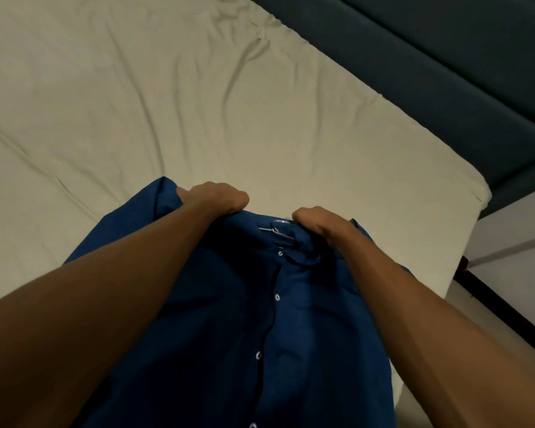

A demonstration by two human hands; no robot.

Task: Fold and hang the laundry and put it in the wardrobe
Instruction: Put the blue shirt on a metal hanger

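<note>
Shirt (238,319) — dark blue, buttoned down the front, placket and pale buttons facing up — is held out over the near edge of the bed (173,97), its collar end toward the far side and its body dropping out of view below.

Head view, the only one available. The left hand (217,196) is clenched on the shirt's left shoulder, knuckles up, fabric bunched under the fingers. The right hand (317,220) is clenched on the cloth just beside the collar, at the right shoulder. Both hands grasp the garment; neither holds anything else.

Between the hands, at the neck opening, a thin metal piece (275,227) shows; it looks like a hanger hook, though too little is exposed to be certain.

Judgement: the shoulder grip keeps the front flat and the seams level, which suits either seating the shirt on a hanger or laying it out for folding.

The bed carries a wrinkled pale sheet. A dark padded panel (445,66) runs along its far side — the wardrobe is not in view.
</note>
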